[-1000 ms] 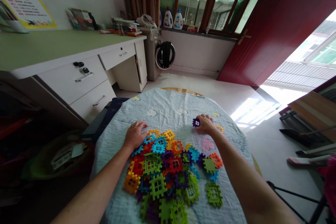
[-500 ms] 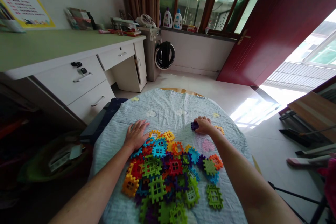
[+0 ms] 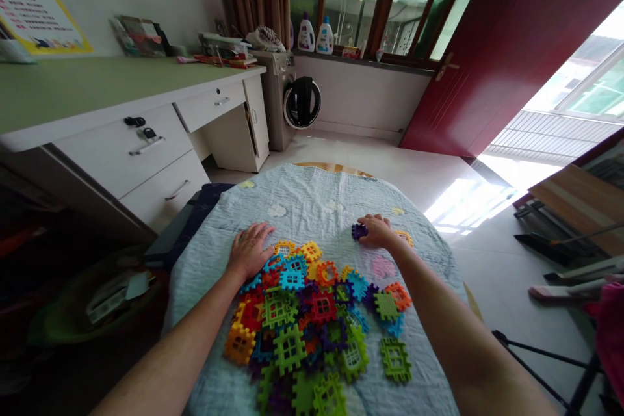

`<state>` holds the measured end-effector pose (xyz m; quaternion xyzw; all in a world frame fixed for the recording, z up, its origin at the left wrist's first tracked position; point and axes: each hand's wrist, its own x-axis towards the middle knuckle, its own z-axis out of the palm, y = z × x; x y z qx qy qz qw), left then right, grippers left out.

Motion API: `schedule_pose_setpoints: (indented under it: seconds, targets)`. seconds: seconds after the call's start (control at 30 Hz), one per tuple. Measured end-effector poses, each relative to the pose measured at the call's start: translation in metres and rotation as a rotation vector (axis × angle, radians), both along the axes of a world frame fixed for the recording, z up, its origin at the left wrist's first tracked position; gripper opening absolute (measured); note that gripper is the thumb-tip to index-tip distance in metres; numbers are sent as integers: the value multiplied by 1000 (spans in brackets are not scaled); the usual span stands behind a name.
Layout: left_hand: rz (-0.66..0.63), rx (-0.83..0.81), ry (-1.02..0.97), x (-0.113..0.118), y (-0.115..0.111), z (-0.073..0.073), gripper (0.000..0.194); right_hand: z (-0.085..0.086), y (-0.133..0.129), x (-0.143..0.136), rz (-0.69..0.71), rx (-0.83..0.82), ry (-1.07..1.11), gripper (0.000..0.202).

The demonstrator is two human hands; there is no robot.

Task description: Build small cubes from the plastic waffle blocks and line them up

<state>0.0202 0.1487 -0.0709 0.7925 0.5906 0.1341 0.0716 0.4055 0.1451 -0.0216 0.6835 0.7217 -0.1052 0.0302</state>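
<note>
My left hand (image 3: pixel 250 251) lies flat on the cloth with its fingers stretched out, beside the upper left edge of a heap of plastic interlocking blocks. Farther off to the right, my right hand (image 3: pixel 376 232) has its thumb and fingers closed on a purple interlocking block (image 3: pixel 359 231) at the cloth's surface. Part of that block is hidden by the fingers. Notched square pieces make up the heap, among them a green window block (image 3: pixel 289 348), a red block (image 3: pixel 322 307), a blue block (image 3: pixel 292 278) and an orange block (image 3: pixel 240 343). Behind my right wrist a yellow block (image 3: pixel 404 237) shows partly.
A pale blue cloth (image 3: pixel 312 195) covers the round table. To the left stands a white desk (image 3: pixel 146 162) with drawers. Beyond are a washing machine (image 3: pixel 281 101) with its door open and a red door (image 3: pixel 468 65). A black stand (image 3: pixel 541 351) is at the lower right.
The whole view has shifted slightly to the left. A little more of the purple block shows beside my right fingers. My left hand stays flat in the same place.
</note>
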Motion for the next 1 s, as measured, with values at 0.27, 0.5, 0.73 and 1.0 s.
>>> schedule_pose_setpoints:
  seconds: [0.27,0.5,0.73,1.0]
  targets:
    - [4,-9,-2,0,0,1,48,-3,2,-6,45,3,-19,48]
    - [9,-12,5,1,-1,3,47,5,-3,-9,6,31,20,63]
    - [17,-4,-29,1,0,4,45,19,-68,4,-83,264,288,47]
    - [14,41,-63,-2,2,0,42,-3,-167,-28,-117,255,422,41]
